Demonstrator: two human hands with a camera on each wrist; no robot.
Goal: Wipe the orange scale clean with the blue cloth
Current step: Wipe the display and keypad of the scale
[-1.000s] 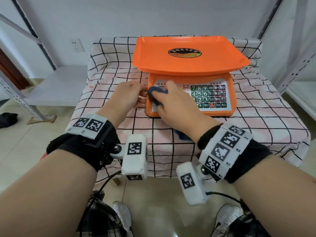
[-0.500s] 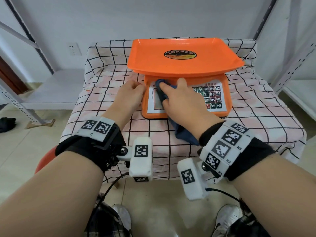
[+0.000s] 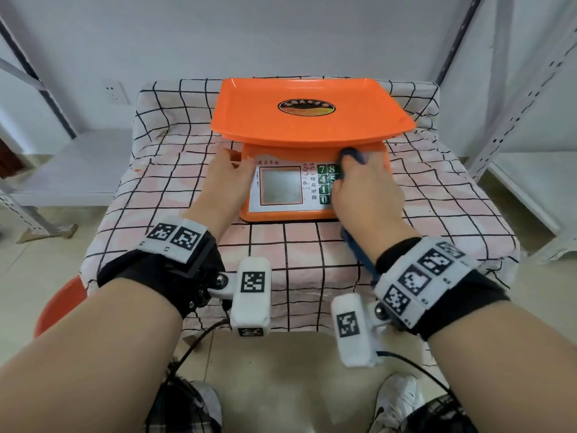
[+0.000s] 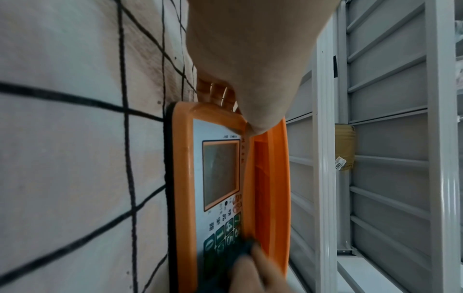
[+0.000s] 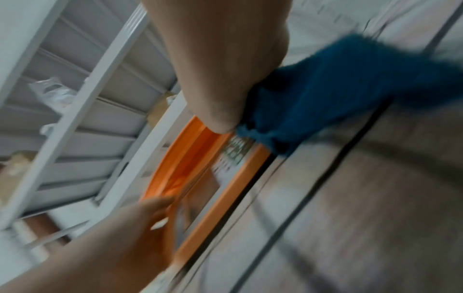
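Both of my hands are on the orange scale [image 3: 312, 126], which sits toward the back of the desk [image 3: 437, 214] on a black-checked cloth cover [image 3: 175, 195]. I have my left hand [image 3: 223, 179] against the scale's left side, just under the edge of the weighing tray [image 3: 274, 114]; the fingers reach round the corner of the body, and in the left wrist view they lie fairly straight against the orange casing, so this hand braces the scale without closing round anything.

I have my right hand [image 3: 365, 192] curled over the blue cloth [image 3: 352, 156], pressing it down on the right part of the sloping front panel. It covers most of the keypad [image 3: 324, 182], so only the left column of green number keys shows beside my knuckles. A bunched fold of cloth pokes out past my fingertips, up near the underside of the tray, and a loose tail hangs out behind my palm over the scale's front edge onto the checked cover. In the right wrist view [image 5: 338, 95] the cloth sits wadded under my thumb, though that picture is blurred.

Left of the keypad, the grey display window [image 3: 279, 185] is uncovered, between my two hands.
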